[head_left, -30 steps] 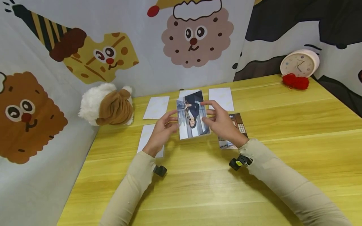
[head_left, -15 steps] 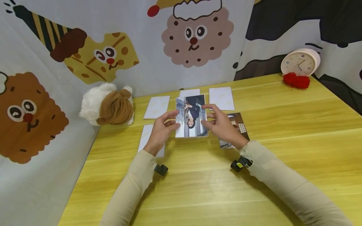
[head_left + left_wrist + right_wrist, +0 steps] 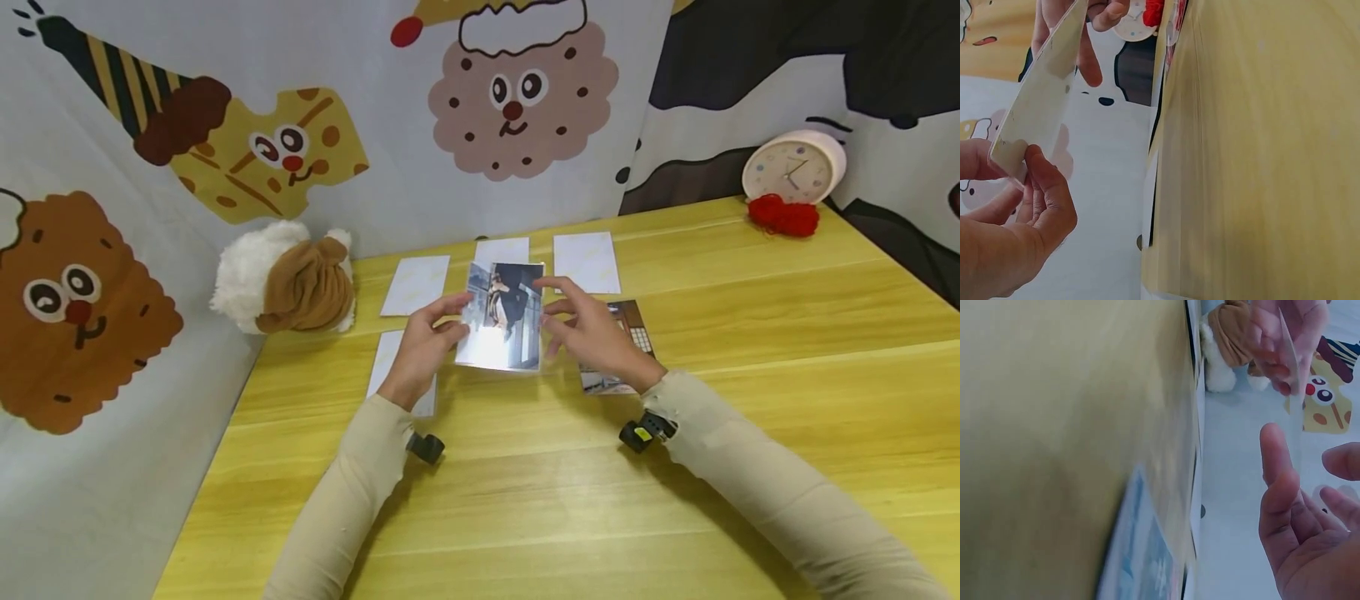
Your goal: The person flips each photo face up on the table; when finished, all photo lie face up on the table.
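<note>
A glossy photo card (image 3: 504, 312) with a printed picture of a person in dark clothes is held raised above the table. My left hand (image 3: 422, 350) pinches it by its left edge, thumb on one side and fingers on the other, as the left wrist view shows on the pale back of the card (image 3: 1041, 106). My right hand (image 3: 600, 340) is at the card's right edge with its fingers spread; the thumb stands off the picture, and a gap shows between thumb and forefinger in the right wrist view. Light glares on the card's lower half.
Several white cards, such as the back right card (image 3: 587, 262) and front left card (image 3: 386, 362), lie on the wooden table (image 3: 525, 500). Another photo (image 3: 641, 337) lies partly under my right hand. A plush toy (image 3: 288, 279), clock (image 3: 795, 171) and red yarn (image 3: 783, 217) stand behind.
The photo card has straightened and tipped, so glare now covers its lower part. My right thumb has come off its face. The left hand has kept its pinch.
</note>
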A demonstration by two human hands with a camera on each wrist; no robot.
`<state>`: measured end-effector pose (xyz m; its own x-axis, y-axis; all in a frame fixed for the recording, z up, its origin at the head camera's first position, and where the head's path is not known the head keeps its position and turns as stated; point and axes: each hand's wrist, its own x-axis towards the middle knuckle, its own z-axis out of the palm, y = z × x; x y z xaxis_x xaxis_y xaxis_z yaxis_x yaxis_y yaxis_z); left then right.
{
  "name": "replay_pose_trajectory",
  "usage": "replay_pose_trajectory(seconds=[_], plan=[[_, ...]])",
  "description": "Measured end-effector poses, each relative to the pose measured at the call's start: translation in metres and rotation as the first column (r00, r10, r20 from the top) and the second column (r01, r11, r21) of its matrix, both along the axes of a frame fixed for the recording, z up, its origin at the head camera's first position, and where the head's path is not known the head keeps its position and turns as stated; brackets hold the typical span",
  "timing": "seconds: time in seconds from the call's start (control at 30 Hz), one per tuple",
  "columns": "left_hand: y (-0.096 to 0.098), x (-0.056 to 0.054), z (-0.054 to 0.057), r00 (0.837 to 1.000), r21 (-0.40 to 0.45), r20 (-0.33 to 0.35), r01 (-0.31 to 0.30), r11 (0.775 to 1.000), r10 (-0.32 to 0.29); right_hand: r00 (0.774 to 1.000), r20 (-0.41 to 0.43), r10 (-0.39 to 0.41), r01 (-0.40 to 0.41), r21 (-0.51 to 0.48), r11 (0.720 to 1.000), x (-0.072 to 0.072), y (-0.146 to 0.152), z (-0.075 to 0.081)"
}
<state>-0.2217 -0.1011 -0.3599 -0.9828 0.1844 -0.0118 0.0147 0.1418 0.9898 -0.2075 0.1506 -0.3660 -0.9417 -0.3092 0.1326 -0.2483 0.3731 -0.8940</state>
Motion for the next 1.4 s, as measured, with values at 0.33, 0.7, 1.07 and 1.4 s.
replay_pose_trajectory(seconds=[0.33,0.7,1.07,1.4], plan=[[-0.004,0.0,-0.001,0.999,-0.024,-0.032,0.002,1.0,-0.003,0.997,-0.065,-0.051,0.052,0.009,0.999,-0.01,0.002,0.004],[-0.004,0.001,0.001,1.0,-0.062,0.007,0.022,0.998,-0.022,0.994,-0.053,-0.098,0.099,0.018,0.995,-0.018,0.003,0.007],[-0.007,0.0,0.004,0.999,-0.087,0.031,0.041,0.995,-0.039,0.989,0.054,-0.138,0.144,-0.115,0.983,-0.018,0.006,0.006],[-0.011,0.002,0.002,0.998,-0.02,0.06,0.015,1.0,-0.013,0.974,0.073,-0.213,0.224,-0.229,0.947,-0.018,0.007,0.01]])
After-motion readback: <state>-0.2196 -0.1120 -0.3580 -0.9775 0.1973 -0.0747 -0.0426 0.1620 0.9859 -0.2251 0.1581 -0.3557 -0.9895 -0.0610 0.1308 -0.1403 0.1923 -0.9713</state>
